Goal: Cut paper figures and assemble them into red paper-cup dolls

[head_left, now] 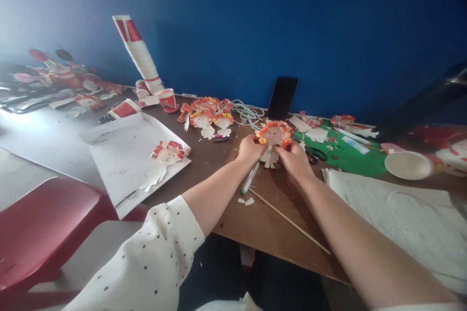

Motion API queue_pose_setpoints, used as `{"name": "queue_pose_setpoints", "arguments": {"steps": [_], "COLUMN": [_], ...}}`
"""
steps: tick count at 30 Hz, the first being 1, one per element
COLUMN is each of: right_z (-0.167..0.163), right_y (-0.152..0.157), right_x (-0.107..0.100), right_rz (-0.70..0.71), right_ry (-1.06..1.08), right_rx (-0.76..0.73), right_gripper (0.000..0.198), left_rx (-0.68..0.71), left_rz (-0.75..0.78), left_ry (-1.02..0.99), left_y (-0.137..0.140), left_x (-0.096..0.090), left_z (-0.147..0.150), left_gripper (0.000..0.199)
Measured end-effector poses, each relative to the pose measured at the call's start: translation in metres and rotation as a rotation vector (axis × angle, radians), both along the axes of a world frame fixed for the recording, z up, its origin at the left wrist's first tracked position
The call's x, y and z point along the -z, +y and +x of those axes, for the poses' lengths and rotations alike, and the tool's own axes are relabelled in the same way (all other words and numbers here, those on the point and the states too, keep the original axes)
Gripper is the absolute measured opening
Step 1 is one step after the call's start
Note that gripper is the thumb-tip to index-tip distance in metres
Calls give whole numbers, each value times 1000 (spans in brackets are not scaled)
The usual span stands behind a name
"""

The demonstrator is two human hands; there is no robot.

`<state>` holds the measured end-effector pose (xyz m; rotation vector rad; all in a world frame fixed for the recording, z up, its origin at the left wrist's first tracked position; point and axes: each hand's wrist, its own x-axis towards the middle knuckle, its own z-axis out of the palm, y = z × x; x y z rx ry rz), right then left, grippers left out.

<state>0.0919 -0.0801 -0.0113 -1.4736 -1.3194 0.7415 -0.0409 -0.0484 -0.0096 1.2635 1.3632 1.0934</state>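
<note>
Between my two hands I hold a paper lion figure (274, 135), its round face ringed by curled red, orange and yellow strips, with a white cut-out body hanging below. My left hand (251, 149) is closed on its left edge. On the opposite edge, my right hand (293, 158) grips it with the thumb near the body. Under my left hand lies a marker (250, 178) with a green tip. Close by rest white paper scraps (246, 201) and a thin wooden stick (290, 221). Black-handled scissors (316, 154) lie just beyond my right hand.
Several similar paper lions (208, 112) are piled at the back. Another lies on a white sheet (116, 150) at left. A tall stack of paper cups (140, 56) leans by the wall. A phone (283, 97) stands upright. Papers (394, 218) and a cup (410, 164) sit at right.
</note>
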Motion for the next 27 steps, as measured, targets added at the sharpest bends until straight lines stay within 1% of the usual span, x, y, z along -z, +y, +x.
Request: {"name": "queue_pose_setpoints", "arguments": {"steps": [5, 10, 13, 15, 18, 20, 23, 27], "right_z": [1, 3, 1, -2, -8, -9, -9, -6], "right_y": [1, 3, 0, -3, -7, -8, -7, -3], "right_x": [2, 4, -1, -8, -18, -20, -16, -10], "right_rz": [19, 27, 5, -24, -71, -64, -2, 55], "right_ry": [15, 42, 85, 172, 359, 439, 475, 466], "right_rx": [3, 1, -20, -48, -76, -58, -19, 55], "right_gripper": [33, 33, 34, 34, 34, 35, 36, 37], "left_rx": [-5, -1, -5, -9, -1, 15, 44, 57], "left_rz": [-17, -24, -26, -31, -44, -55, -98, -177], "left_ry": [-86, -93, -112, -146, -244, -332, -480, -654], "left_y": [3, 3, 2, 2, 1, -1, -4, -8], "left_x": [3, 4, 4, 2, 0, -3, -9, -20], "left_z": [0, 0, -1, -1, -3, -3, -2, -2], "left_gripper": [25, 25, 24, 25, 25, 24, 23, 20]}}
